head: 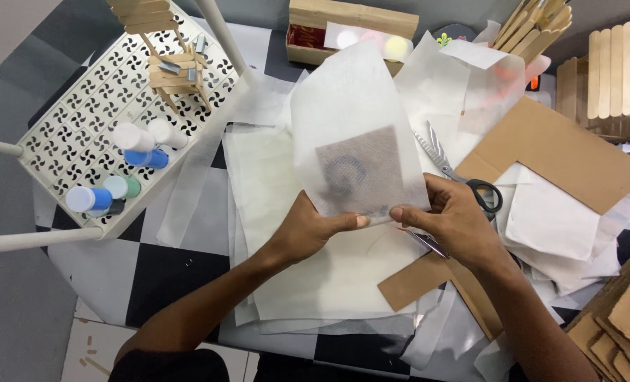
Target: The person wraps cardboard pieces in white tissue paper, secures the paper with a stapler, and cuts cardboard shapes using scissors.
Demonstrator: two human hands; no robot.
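Over paper pile | left hand (308, 230), right hand (456, 219) | both hands pinched on translucent sheet (354, 134)

Surface: black-and-white checkered tabletop (166, 272), bare mostly at 7 o'clock.
Centre: loose stack of thin white translucent paper sheets (272, 184).
4 o'clock: flat brown L-shaped cardboard piece (562, 152), running up to 2 o'clock, and steel scissors with black handles (463, 177) beside it.
10 o'clock: white perforated plastic stool (82, 120).
12 o'clock: open shallow wooden box (343, 18).
5 o'clock: stacked brown cardboard offcuts (622, 322).
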